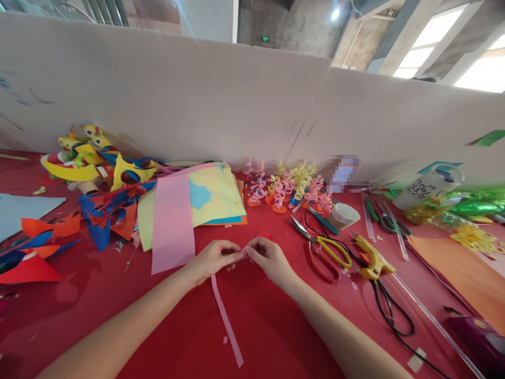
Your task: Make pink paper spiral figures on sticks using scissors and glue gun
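My left hand (221, 255) and my right hand (269, 256) meet fingertip to fingertip above the red table, both pinched closed. Between them shows a small bit of pink paper. From beneath my left hand a narrow pink paper strip (226, 321) runs down toward the table's near side; the stretch inside the fingers is hidden. Just left of my left hand lies a wide piece of pink paper (173, 221) over a stack of yellow sheets (221, 197). Beyond my right hand stand several curled pink and yellow paper spirals (279, 196) on small round bases.
Red-and-yellow-handled scissors (329, 252), a paper cup (344, 217) and a yellow glue gun (373, 259) with its cord lie to the right. Orange sheets (461, 268) are farther right. Cut paper scraps (110, 210) crowd the left. A white panel (177, 100) closes off the back.
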A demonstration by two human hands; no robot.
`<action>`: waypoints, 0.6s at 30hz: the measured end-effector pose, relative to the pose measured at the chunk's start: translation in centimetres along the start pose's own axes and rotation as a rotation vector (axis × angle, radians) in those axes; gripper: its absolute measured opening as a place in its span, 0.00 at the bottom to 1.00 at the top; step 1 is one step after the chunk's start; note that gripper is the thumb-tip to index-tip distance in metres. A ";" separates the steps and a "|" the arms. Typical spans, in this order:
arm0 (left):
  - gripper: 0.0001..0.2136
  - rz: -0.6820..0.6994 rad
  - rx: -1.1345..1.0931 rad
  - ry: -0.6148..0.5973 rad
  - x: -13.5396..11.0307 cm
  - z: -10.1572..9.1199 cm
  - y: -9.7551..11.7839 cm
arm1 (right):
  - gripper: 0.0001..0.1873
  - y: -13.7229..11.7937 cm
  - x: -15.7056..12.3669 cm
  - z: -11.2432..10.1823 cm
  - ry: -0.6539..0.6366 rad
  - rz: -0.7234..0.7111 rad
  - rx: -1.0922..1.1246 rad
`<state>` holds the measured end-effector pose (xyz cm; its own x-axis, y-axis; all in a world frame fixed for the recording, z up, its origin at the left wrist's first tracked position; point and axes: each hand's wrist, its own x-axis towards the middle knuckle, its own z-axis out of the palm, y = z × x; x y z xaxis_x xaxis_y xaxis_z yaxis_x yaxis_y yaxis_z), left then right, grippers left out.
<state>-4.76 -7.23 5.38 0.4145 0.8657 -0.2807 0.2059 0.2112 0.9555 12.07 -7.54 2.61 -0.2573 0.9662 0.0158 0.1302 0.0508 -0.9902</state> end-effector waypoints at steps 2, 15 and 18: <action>0.12 -0.003 -0.011 -0.001 0.0 0.0 0.0 | 0.13 0.1 0.1 0.0 -0.004 0.002 0.021; 0.13 -0.044 -0.039 -0.013 0.1 -0.3 -0.3 | 0.17 0.5 0.3 -0.3 -0.044 0.024 0.070; 0.12 -0.055 -0.095 -0.029 0.1 -0.6 -0.6 | 0.17 0.4 0.3 -0.4 -0.017 0.016 0.058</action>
<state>-5.34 -6.97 4.80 0.4303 0.8384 -0.3345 0.1449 0.3017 0.9423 12.38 -7.11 2.23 -0.2720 0.9623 -0.0016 0.0785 0.0205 -0.9967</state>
